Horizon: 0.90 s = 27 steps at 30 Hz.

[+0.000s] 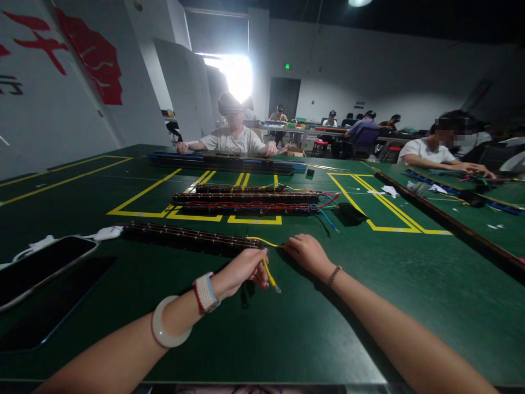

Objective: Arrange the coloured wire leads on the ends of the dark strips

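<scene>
A long dark strip (192,238) with rows of small bright points lies across the green table in front of me. At its right end my left hand (249,266) is closed on a yellow wire (268,272), whose bare ring terminal (278,289) sticks out below the fingers. Another stretch of yellow wire (264,241) runs from the strip's end to my right hand (305,251). The fingers of that hand are curled over the wire's end, down near the tabletop. Whether both yellow stretches belong to one wire I cannot tell.
Beyond lie several similar strips (246,198) with red and blue wires (328,205), and a black piece (350,214). A phone-like dark slab (49,265) sits left. One long bar (447,216) slants along the right. People sit opposite and to the right.
</scene>
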Motion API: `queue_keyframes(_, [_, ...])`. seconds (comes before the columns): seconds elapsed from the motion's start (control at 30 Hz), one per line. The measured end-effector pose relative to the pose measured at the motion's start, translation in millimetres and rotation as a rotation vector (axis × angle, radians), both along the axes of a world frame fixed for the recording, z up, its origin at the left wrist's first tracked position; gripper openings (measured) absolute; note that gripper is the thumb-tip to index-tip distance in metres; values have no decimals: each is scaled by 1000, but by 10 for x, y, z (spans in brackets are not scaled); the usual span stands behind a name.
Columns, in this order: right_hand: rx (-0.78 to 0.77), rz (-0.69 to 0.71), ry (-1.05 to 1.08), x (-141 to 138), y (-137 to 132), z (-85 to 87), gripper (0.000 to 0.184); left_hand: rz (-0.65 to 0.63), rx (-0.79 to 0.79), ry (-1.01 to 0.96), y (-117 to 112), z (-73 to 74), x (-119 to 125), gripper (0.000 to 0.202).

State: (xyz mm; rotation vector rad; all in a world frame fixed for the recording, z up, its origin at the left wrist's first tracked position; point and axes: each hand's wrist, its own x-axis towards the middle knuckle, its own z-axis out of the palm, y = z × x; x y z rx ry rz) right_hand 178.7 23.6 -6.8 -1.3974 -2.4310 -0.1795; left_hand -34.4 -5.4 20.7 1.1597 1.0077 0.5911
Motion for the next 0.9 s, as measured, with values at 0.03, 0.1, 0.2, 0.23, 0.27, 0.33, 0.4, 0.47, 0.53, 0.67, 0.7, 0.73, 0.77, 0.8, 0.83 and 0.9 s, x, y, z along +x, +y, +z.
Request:
queue_keyframes(0.03, [21,-3,2,4,2,1,18,-16,43,68,15,-20,0,33])
queue_keyframes(0.1, [64,-4,33,8,3,2,19,-49,123,191,42,-79,2,38])
queue_keyframes(0.2, [126,23,110,0,-11,-3,14,-73,282,342,49,-158,-3,42])
queue_keyframes(0.23, [140,45,130,-6,-21,-7,12,-71,344,390,39,-170,-7,43])
queue_keyframes(0.27, [149,72,147,-15,-32,-11,10,-68,403,436,24,-173,-11,44])
queue_keyframes(0.33, [148,133,175,-38,-57,-18,8,-59,496,523,-16,-158,-13,44])
queue_keyframes(0.4, [138,175,207,-65,-80,-22,6,-57,562,585,-55,-129,-6,43])
queue_keyframes(0.47, [127,200,241,-89,-97,-23,5,-49,623,619,-81,-108,7,41])
queue_keyframes(0.53, [104,220,280,-105,-108,-22,8,-39,682,631,-91,-104,17,40])
queue_keyframes(0.67, [-4,222,432,-117,-133,-2,6,-39,767,659,-89,-138,21,40])
queue_keyframes(0.7, [-36,209,481,-120,-145,12,4,-43,777,668,-88,-146,20,39])
queue_keyframes(0.73, [-69,195,530,-124,-161,30,2,-48,783,677,-89,-153,19,39])
queue_keyframes(0.77, [-105,184,578,-131,-181,54,4,-53,789,685,-90,-157,19,38])
queue_keyframes(0.8, [-144,178,632,-141,-205,85,7,-56,792,689,-92,-158,17,37])
queue_keyframes(0.83, [-194,177,697,-156,-235,122,10,-59,796,689,-95,-156,16,36])
queue_keyframes(0.9, [-325,195,869,-200,-317,220,15,-64,801,682,-100,-151,11,34])
